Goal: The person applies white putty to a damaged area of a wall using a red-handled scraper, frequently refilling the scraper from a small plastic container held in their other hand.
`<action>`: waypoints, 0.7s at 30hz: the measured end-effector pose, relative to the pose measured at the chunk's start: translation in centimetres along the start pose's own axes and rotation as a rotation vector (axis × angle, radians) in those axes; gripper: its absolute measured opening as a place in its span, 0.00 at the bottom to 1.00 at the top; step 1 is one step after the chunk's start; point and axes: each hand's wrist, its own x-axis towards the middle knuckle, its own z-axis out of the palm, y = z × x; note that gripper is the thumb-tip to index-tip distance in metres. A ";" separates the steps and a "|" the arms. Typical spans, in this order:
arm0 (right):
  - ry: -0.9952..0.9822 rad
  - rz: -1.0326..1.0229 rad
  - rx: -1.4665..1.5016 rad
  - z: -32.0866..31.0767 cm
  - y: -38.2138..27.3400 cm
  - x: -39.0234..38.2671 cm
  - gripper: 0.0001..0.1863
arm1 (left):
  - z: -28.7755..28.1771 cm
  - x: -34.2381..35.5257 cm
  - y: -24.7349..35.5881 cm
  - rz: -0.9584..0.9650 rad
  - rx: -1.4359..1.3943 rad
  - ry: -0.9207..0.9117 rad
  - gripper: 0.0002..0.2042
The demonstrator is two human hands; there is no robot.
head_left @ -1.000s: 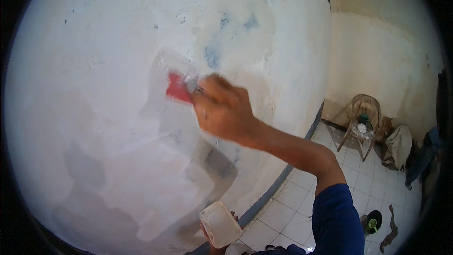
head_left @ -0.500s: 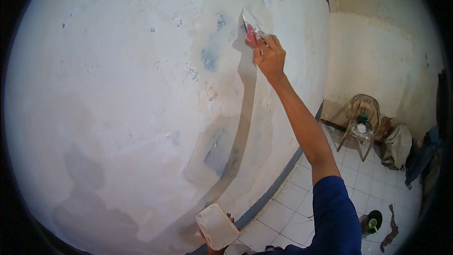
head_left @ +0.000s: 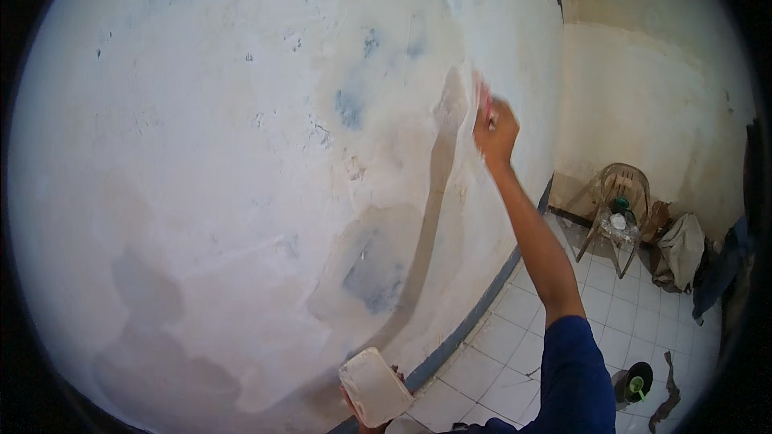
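Up at the right part of the wall (head_left: 201, 169), the right hand (head_left: 498, 135) is closed tight, fingers curled round the red scraper (head_left: 484, 102) — it's a blur up there, so whether the blade touches, I cannot tell. Down at the bottom of the view, the left hand (head_left: 347, 402) is part-curled round the pale tub (head_left: 375, 386), fingers showing at 2 of its sides, the palm hidden beneath.

The scraper looks light, with a thin blade that should bend a little; any smear could turn it slick, so take it by the red part, close to the blade. The tub seems light and fairly stiff, likely to give at its rim — best cradled from below. Neither looks fragile.

Now the count: 2 hands, 1 scraper, 1 tub. Across the room there's 1 chair (head_left: 626, 179) and, nearer, 1 dark bucket (head_left: 643, 371) with 1 green scoop (head_left: 637, 386) in it, and 1 rag (head_left: 666, 394) on the tiled floor (head_left: 496, 329).
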 end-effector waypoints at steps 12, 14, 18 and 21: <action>-0.285 -0.323 0.190 -2.4 -17.4 -5.7 0.08 | -0.5 -0.3 -0.3 -0.068 -0.601 -0.022 0.48; -0.312 -0.268 0.289 -4.1 -18.6 -5.4 0.07 | -1.8 0.4 -0.6 -0.102 -0.720 -0.131 0.48; -0.184 -0.115 0.346 -4.5 -15.6 -1.9 0.15 | -2.3 0.1 -0.4 -0.024 -0.186 -0.071 0.49; 0.099 -0.277 0.163 -1.2 -9.5 3.3 0.11 | -0.6 -0.1 -0.2 -0.075 -0.519 -0.030 0.49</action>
